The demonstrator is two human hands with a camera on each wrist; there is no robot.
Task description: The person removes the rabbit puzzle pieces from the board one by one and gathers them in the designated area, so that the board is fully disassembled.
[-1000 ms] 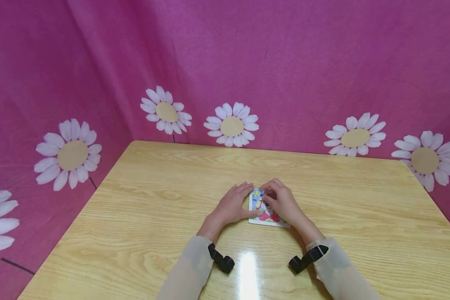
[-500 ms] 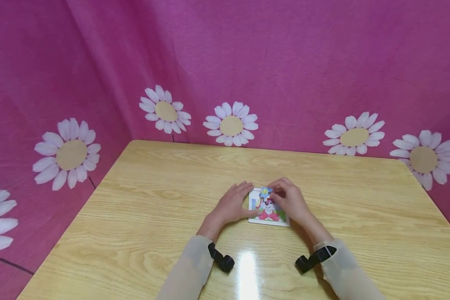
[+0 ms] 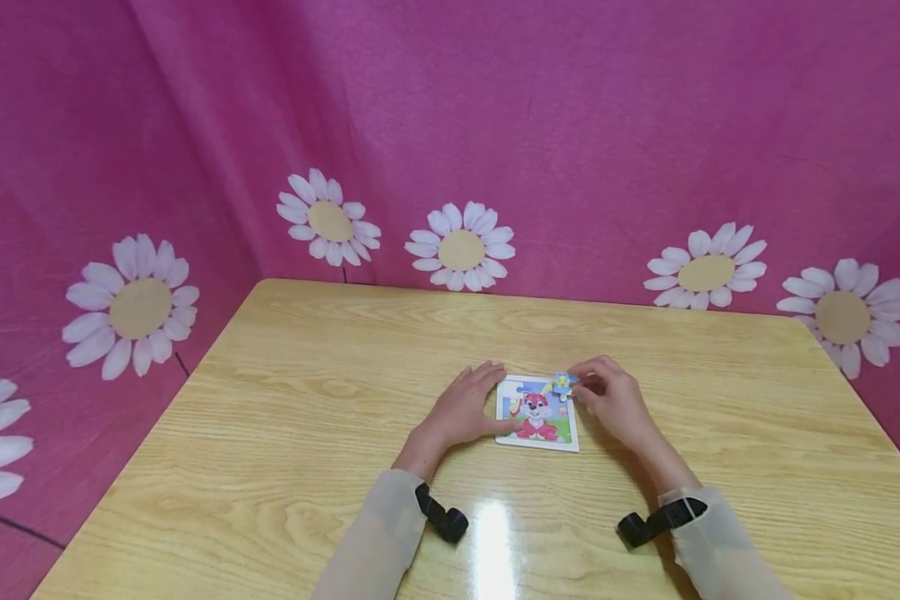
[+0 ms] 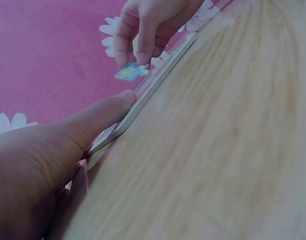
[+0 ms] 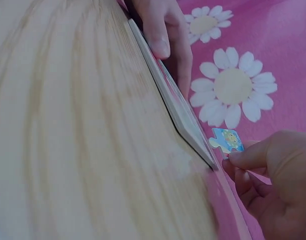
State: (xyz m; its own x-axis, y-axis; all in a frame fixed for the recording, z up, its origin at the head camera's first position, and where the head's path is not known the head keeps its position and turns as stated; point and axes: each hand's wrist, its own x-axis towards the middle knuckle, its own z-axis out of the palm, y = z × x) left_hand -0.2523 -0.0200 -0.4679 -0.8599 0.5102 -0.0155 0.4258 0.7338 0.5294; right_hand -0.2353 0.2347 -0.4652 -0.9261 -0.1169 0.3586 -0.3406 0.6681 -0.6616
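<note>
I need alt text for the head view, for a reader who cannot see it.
A right hand pinches a puzzle piece over the top right corner of a small puzzle on a wooden table. The left hand rests against its left edge.

Puzzle board [image 3: 537, 414] on table [image 3: 307, 417] — piece [image 3: 564, 383] seemingly above its right corner (far side).

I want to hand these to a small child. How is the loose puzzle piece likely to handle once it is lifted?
The puzzle piece probably weighs little: the right hand pinches it by fingertips alone. It looks stiff, jutting out flat in the right wrist view without drooping. Small and thin, it seems easy to drop.
</note>
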